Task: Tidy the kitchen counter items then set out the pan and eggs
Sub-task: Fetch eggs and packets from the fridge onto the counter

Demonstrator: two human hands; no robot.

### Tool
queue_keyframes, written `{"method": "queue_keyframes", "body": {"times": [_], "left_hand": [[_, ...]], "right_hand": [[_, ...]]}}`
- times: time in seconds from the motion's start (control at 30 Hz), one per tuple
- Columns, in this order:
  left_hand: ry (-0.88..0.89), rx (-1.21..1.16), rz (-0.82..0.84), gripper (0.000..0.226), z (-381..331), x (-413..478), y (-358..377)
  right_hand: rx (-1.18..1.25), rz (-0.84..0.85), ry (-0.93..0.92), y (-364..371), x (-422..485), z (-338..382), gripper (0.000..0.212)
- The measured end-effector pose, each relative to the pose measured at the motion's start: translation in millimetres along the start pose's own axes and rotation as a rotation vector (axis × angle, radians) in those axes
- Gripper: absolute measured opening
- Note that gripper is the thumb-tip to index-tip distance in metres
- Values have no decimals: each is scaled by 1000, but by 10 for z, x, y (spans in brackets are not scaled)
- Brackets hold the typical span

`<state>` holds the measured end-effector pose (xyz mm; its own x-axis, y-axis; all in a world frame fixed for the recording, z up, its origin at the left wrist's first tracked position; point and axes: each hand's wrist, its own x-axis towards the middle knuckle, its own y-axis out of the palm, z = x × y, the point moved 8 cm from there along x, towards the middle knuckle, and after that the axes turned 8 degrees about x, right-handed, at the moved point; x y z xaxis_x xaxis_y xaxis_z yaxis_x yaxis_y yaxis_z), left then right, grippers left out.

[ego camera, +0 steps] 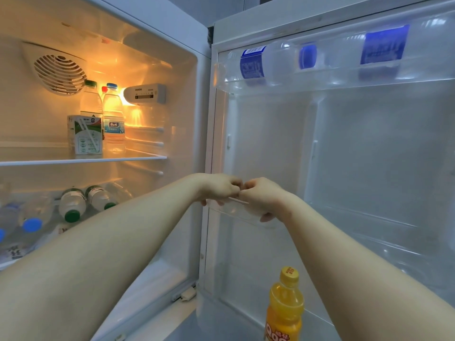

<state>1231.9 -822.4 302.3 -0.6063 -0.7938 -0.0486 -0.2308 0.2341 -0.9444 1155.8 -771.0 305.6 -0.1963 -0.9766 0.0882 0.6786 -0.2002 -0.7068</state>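
Note:
I face an open fridge. My left hand (219, 187) and my right hand (263, 195) meet at the hinge side of the open door, knuckles almost touching. Both have their fingers curled around the rim of a clear plastic door bin (230, 211) at mid height. The bin is transparent, and I cannot tell what is in it. Neither pan nor eggs are in view.
An orange juice bottle (285, 306) stands in the lowest door rack. Water bottles (270, 62) lie in the top door rack. Inside, a milk carton (85, 135) and upright water bottles (113, 116) stand on a glass shelf (138, 158). More bottles (73, 203) lie below.

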Motion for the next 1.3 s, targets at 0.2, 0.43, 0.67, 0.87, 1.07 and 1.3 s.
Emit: {"method": "queue_keyframes", "body": {"times": [0.2,0.43,0.67,0.87,1.07,1.3], "left_hand": [[124,-168,-476,22,93,20,-199],[97,-460,-838,15,243,-191,-238],[-22,-777,-945,7,509,-451,-273],[-67,-1191,-750,23,651,-465,-217],[-253,-1456,-761,6,943,-744,-246],[-420,-1546,-984,15,1528,-1669,-175]], "right_hand": [[139,-113,-66,-99,-1,1,16],[180,-294,-73,-247,-26,-51,3],[222,-483,-102,-425,-80,-116,12],[497,-654,-181,-476,-200,115,13],[930,-336,-147,123,-69,622,13],[1270,255,34,1284,-145,1014,13]]}}
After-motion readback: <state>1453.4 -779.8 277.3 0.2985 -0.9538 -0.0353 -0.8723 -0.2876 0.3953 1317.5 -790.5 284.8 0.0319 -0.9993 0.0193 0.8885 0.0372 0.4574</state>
